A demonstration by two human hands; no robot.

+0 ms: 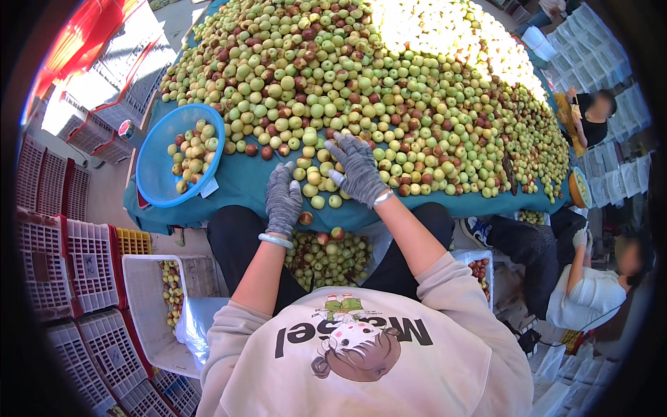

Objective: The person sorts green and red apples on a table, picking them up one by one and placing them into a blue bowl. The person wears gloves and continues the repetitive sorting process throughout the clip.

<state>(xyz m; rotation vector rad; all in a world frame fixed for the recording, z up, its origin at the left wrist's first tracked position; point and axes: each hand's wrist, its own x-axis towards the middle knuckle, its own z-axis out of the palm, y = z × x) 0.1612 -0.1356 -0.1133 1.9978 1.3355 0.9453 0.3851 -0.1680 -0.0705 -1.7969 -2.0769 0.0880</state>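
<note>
A large heap of green and red-brown winter jujubes (323, 78) covers the table with a teal cloth (245, 177). My right hand (358, 169), in a grey knit glove, lies palm down over jujubes at the heap's near edge, its fingers spread. My left hand (284, 200), gloved alike, rests by the cloth's front edge with its fingers extended and no fruit visible in it. A small group of loose jujubes (312, 177) lies between the hands. One reddish jujube (306, 218) sits beside my left wrist. Below the edge, between my knees, is a pile of jujubes (331, 255).
At left on the table stands a blue plastic basin (180, 156), tilted, with jujubes inside. A white crate (151, 307) with jujubes and plastic film is at my left; stacked crates (88, 260) stand beyond. Seated at right is a co-worker (586, 292); another person (591, 117) is farther back.
</note>
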